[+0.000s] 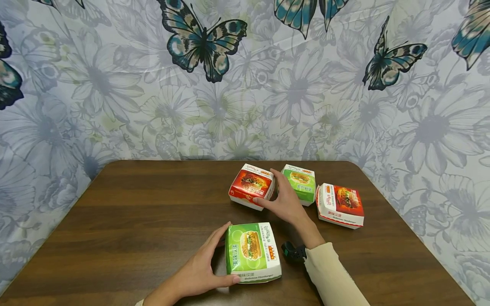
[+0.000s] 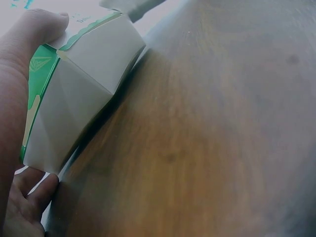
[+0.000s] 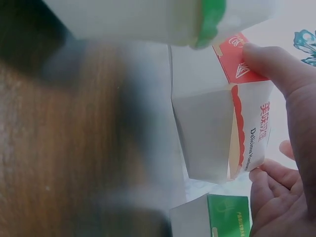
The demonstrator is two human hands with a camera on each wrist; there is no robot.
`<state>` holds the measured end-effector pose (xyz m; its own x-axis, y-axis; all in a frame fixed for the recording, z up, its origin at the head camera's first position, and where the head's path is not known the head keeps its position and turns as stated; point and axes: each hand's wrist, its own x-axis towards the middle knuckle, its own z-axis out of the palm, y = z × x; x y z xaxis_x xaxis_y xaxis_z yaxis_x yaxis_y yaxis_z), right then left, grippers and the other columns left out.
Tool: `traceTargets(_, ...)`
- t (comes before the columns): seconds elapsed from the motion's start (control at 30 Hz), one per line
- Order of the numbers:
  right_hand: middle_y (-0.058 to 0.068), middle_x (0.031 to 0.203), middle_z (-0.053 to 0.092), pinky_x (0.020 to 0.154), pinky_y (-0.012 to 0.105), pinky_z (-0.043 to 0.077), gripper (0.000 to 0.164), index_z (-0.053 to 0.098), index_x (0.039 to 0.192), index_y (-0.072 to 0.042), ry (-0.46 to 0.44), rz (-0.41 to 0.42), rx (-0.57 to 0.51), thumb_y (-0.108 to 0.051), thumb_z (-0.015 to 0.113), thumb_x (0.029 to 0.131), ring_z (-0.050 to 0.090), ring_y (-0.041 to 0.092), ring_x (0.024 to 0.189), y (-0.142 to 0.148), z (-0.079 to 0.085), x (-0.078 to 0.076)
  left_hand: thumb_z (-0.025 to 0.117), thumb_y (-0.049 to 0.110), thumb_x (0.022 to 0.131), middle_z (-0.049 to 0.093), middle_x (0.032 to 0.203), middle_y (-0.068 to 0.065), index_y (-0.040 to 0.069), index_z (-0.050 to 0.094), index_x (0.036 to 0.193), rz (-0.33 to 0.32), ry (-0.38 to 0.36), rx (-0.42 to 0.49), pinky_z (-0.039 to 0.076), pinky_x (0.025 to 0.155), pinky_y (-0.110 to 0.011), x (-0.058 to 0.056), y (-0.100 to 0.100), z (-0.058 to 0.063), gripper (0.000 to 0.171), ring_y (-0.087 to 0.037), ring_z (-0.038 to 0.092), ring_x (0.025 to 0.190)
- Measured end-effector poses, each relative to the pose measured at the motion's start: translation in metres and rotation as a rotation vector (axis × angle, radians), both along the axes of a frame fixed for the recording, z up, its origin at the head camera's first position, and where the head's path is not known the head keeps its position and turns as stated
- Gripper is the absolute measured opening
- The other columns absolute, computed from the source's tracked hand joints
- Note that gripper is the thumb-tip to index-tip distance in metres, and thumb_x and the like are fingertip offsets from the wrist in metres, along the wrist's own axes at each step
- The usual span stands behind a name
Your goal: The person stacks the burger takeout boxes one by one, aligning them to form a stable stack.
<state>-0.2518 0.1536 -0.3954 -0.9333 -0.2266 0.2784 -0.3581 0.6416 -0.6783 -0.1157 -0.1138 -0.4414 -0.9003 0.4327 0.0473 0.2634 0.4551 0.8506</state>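
My left hand (image 1: 200,268) grips a green-and-white hamburger box (image 1: 250,250) near the front of the table, thumb at its near corner and fingers along its left side. In the left wrist view, that box's pale lower walls (image 2: 84,98) show close over the wood. Farther back, my right hand (image 1: 288,203) holds a red-and-white hamburger box (image 1: 250,183) by its right end. The right wrist view shows the thumb on the red side panel (image 3: 239,64) and the fingers at the opposite side; the near green box crosses the top, blurred.
Another green hamburger box (image 1: 300,182) stands just right of the held red one, partly behind my right hand. Beside it, farther right, is a second red hamburger box (image 1: 340,206). A black wrist camera (image 1: 294,251) sits at my right cuff. Butterfly-patterned cloth (image 1: 298,93) hangs behind the brown table (image 1: 134,212).
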Motion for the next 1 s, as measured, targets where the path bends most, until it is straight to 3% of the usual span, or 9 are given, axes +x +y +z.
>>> traceTargets(1.0,0.014,0.153,0.044,0.112,0.057,0.043,0.099,0.030,0.160,-0.012,0.029,0.013,-0.019,-0.038,0.087,0.082,0.049,0.033,0.135,0.0037,0.0022,0.0020,0.087,0.061,0.074,0.027,0.165,0.009,0.029,0.017,0.165,0.006,0.014,-0.002,0.040,0.111,-0.057,0.0010,0.0037,-0.0064,0.119,-0.016,0.044,0.138)
